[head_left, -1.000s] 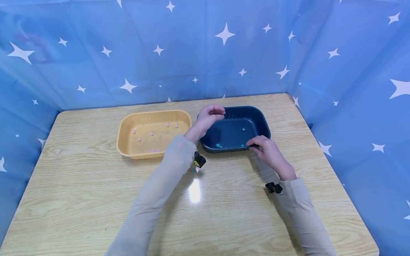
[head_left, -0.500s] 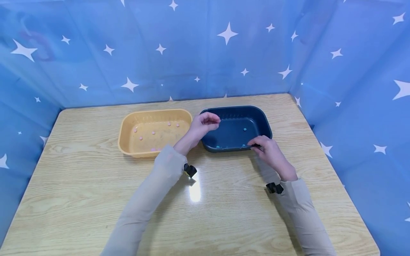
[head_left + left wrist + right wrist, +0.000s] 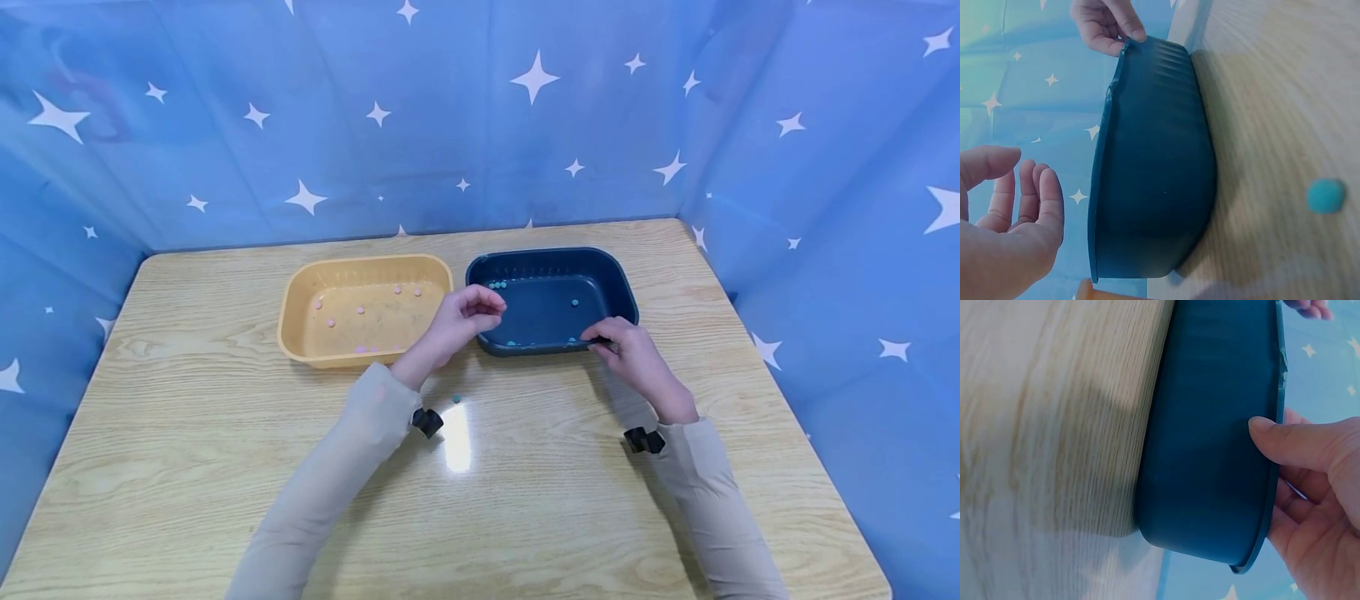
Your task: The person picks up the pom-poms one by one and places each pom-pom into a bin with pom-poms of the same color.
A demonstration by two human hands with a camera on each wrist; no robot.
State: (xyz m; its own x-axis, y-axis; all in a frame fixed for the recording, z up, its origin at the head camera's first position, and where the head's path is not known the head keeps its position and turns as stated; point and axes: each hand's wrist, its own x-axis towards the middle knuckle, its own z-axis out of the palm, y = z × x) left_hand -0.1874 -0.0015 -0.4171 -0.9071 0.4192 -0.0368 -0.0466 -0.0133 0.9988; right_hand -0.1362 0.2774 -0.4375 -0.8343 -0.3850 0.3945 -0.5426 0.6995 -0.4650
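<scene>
My right hand (image 3: pixel 633 358) pinches the near rim of the dark blue bin (image 3: pixel 540 321) close to its right corner; the right wrist view shows the thumb (image 3: pixel 1291 444) on the outer wall. My left hand (image 3: pixel 459 321) hovers over the dark bin's left end, fingers loosely bent and apart from the thumb, with nothing between them in the left wrist view. Inside the dark bin lie several small teal balls (image 3: pixel 575 302), some clustered at the back left corner. One teal ball (image 3: pixel 1326 195) lies on the table in front of the bins.
Left of the dark bin stands a yellow bin (image 3: pixel 337 360) with several small pink balls (image 3: pixel 361 310) inside. The wooden table (image 3: pixel 187 458) reaches back to a blue curtain (image 3: pixel 450 100) printed with white stars.
My left hand has drawn back towards me and to the left, uncovering teal balls at the dark bin's back left corner and the one on the table. The right hand keeps its hold.
</scene>
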